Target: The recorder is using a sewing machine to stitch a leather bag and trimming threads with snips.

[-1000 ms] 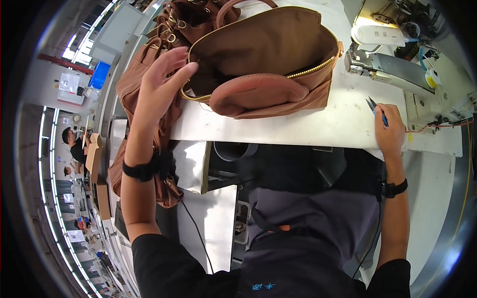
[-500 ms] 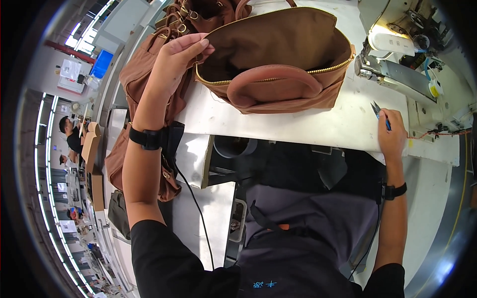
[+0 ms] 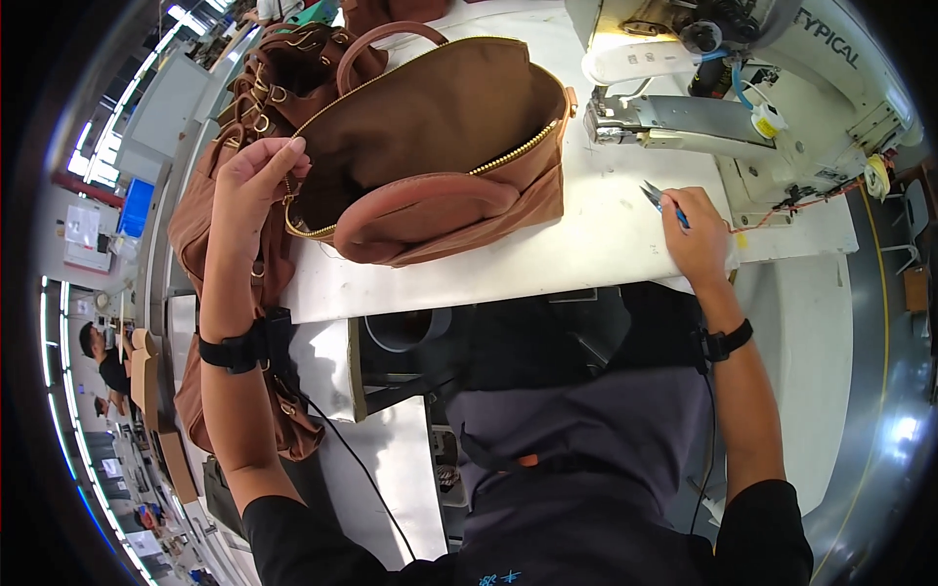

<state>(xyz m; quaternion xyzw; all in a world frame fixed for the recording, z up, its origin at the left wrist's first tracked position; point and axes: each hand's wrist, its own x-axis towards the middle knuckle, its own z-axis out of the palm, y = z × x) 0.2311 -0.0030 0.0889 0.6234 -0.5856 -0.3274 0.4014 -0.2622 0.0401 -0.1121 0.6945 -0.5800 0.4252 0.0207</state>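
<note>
Brown bag (image 3: 430, 146) is gaping at twelve o'clock!
Left hand (image 3: 249, 183) is pinching its edge at ten; right hand (image 3: 696, 232) is gripping snips (image 3: 656, 197) at two, bare points risking nicks if straying.

Black sleeves (image 3: 303, 537), dark grey apron (image 3: 586, 430) (orange tab (image 3: 528, 460)), black wristbands (image 3: 233, 354), cables (image 3: 364, 471)

An unzipped brown handbag (image 3: 430, 127) is pinched at the left end of its opening by the left hand (image 3: 252, 186). Blue-handled thread snips (image 3: 655, 198) are held in the right hand (image 3: 699, 234) over the white worktop (image 3: 606, 230), near an industrial sewing machine (image 3: 782, 156).
</note>
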